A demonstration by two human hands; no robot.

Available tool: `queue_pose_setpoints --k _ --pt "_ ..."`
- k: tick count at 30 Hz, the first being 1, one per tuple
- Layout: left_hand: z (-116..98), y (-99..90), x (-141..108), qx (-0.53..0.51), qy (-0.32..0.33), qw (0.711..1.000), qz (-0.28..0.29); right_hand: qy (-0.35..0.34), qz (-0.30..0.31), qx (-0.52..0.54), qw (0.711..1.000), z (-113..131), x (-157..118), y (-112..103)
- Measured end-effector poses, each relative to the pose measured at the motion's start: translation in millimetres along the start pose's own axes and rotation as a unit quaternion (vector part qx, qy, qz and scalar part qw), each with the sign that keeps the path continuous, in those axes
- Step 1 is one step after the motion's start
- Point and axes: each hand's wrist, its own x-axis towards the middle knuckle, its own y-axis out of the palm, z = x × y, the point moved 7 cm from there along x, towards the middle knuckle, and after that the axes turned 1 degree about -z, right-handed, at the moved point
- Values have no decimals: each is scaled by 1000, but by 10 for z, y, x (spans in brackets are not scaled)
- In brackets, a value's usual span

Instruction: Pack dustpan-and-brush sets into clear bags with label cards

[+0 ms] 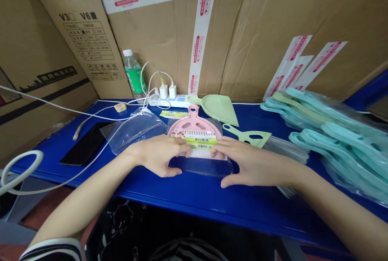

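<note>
A pink dustpan and brush set (195, 125) in a clear plastic bag lies on the blue table, handle toward the back, with a yellow-green label (201, 141) across it. My left hand (162, 154) rests at the label's left end, fingers bent, thumb apart. At the right end, my right hand (245, 162) touches the label and bag with curled fingers, its thumb also apart. Behind the set is a light green dustpan (220, 107). A green brush (251, 136) with grey bristles lies to the right, partly behind my right hand.
Bagged teal sets (348, 144) are piled on the right. An empty clear bag (136, 129), a black phone-like slab (85, 144) and white cables lie left. A green-labelled bottle (135, 76) and power strip (178, 100) stand before cardboard boxes (169, 34).
</note>
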Motion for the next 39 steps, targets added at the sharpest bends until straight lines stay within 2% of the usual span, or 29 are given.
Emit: queue_pose_setpoints --k 10,19,25,33,39 --pt "10 -39 -8 -38 -3 999 -3 -28 10 -64 998 45 -39 24" --pt "51 -72 -2 -39 -18 999 -28 -24 13 -68 997 46 -23 27" --pt "40 -104 -20 6 6 999 -34 -32 -19 -103 994 85 -39 17" --pt "137 -94 -12 -41 -15 998 -52 -66 -49 -86 993 35 -1 50" --pt "169 -85 2 -39 -17 998 -56 -45 -75 -76 993 29 19 23"
